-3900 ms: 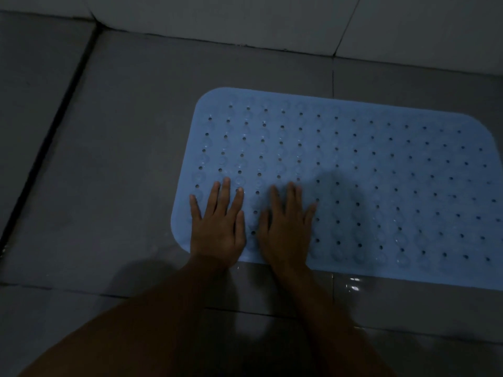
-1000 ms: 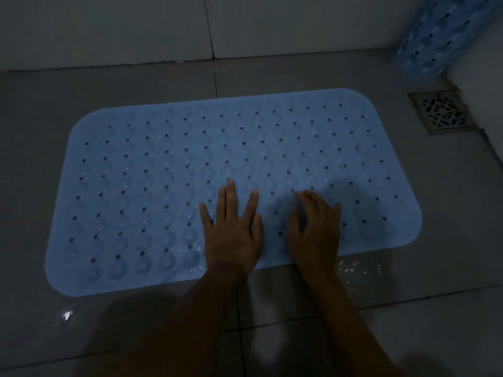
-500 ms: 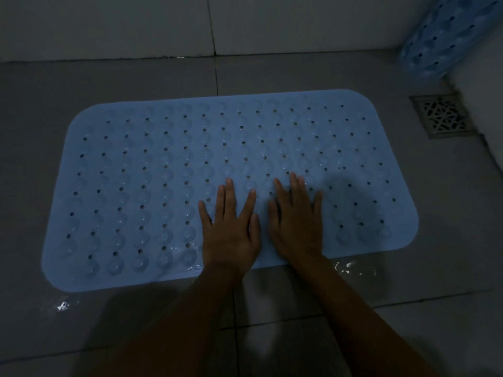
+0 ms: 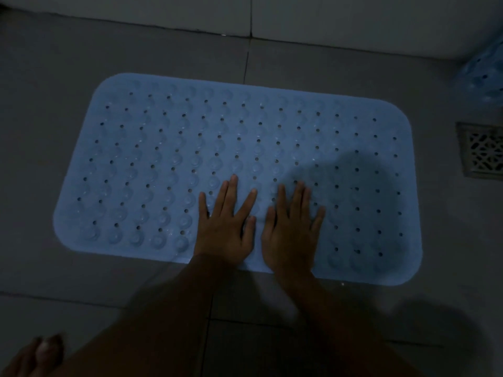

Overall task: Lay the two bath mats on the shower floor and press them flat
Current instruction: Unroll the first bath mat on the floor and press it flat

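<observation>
Pressing the first blue mat [image 4: 236,148] onto the shower floor [image 4: 68,63], left hand [image 4: 227,227] and right hand [image 4: 291,232] lay spread, empty, near-edge; the second mat [image 4: 481,74], far right, remained unlaid.

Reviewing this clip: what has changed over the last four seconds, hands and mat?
Both hands, left hand and right hand, worked rightward along the near edge of the blue mat, from its left end to mid-edge; the right briefly curled, then flattened again. Nothing grasped or released. The mat stayed flat; the second mat stayed propped by the drain.
</observation>
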### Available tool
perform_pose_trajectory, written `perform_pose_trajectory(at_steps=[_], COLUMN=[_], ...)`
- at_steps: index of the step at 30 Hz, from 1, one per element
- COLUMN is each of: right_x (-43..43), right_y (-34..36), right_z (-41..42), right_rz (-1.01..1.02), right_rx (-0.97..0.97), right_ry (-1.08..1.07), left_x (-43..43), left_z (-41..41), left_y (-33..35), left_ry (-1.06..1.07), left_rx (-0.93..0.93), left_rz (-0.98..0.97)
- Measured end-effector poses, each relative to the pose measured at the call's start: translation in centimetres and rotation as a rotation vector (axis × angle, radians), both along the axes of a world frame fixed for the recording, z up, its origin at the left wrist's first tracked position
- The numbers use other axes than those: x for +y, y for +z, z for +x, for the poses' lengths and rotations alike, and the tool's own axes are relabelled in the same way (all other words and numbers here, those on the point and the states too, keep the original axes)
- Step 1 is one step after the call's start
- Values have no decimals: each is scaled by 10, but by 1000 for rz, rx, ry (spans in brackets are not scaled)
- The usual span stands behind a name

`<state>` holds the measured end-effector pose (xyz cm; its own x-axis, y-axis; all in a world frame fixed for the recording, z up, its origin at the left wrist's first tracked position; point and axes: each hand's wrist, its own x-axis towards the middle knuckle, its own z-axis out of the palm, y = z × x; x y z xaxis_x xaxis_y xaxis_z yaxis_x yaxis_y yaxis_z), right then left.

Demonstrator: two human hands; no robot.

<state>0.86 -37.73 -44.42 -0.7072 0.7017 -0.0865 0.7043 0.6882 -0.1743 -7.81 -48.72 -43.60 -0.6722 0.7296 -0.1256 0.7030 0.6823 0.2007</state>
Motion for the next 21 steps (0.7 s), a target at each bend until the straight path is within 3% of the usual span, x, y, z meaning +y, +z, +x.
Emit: perform_pose_trajectory(at_steps=[13,21], right_x=[3,1], right_y=[11,6], right_z=[-5,-3], right_rz=[-114,-46], right_rx=[-31,23], right_ry=[-16,-23], left_x=[5,5], left_z=[1,0], left_y=[6,3], left_ry=[5,20], left_rx=[-25,-25], left_rz=[-59,-49])
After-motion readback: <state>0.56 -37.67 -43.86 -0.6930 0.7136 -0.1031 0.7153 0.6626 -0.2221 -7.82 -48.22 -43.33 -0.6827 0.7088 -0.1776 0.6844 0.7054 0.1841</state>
